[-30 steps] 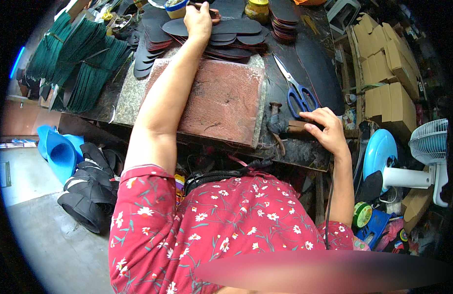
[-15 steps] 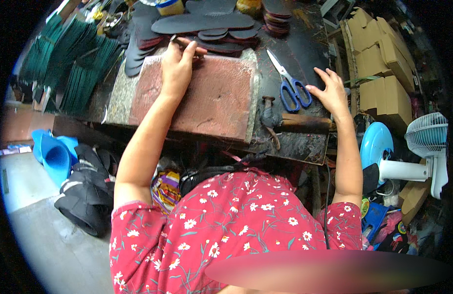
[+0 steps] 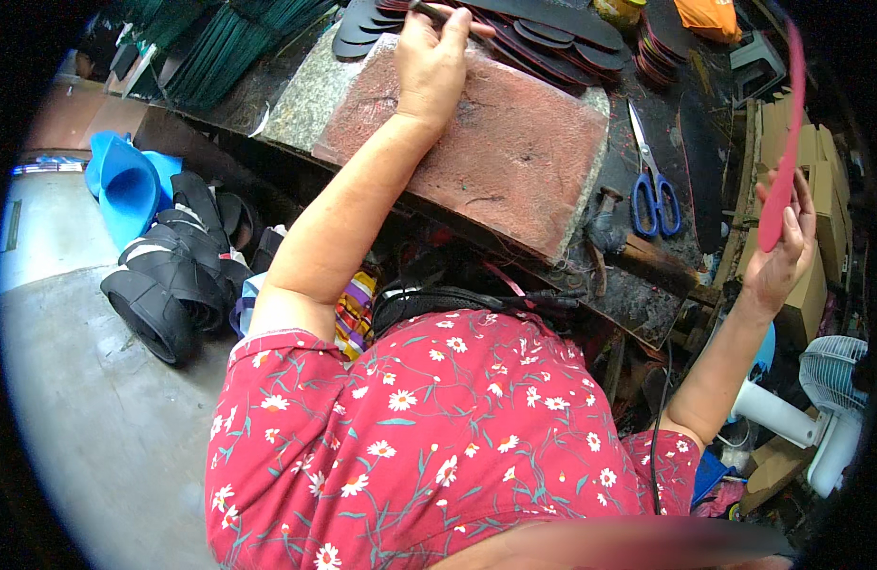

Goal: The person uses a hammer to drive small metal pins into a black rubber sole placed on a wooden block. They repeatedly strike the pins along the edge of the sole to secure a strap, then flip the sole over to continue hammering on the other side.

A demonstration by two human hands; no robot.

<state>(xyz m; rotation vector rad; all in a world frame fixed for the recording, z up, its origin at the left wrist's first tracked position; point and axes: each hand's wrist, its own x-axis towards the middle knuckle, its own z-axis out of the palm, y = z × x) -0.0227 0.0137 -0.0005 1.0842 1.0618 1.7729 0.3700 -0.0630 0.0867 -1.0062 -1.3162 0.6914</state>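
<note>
My right hand (image 3: 785,249) is raised over the bench's right edge. It grips a thin, curved pink shoe insole (image 3: 790,142), seen nearly edge-on. My left hand (image 3: 433,71) is closed around a short dark stick-like tool (image 3: 427,11) above the far left part of a worn reddish board (image 3: 524,142); the tool's working end cannot be made out. Blue-handled scissors (image 3: 655,180) lie with blades slightly apart, right of the board. Beside them rests a hammer (image 3: 605,218). Black insoles with red edges (image 3: 571,38) are piled behind the board.
A dark insole-shaped piece (image 3: 701,166) lies right of the scissors. Cardboard pieces (image 3: 823,190) and a white fan (image 3: 832,380) stand beyond the bench's right side. Green sheets (image 3: 239,57) are stacked far left. Black shoe parts (image 3: 177,275) and blue foam pieces (image 3: 125,185) sit at left.
My right hand has lifted off the bench and moved right, now holding the pink insole. The view has turned, so the bench appears tilted. My left hand still holds the dark tool.
</note>
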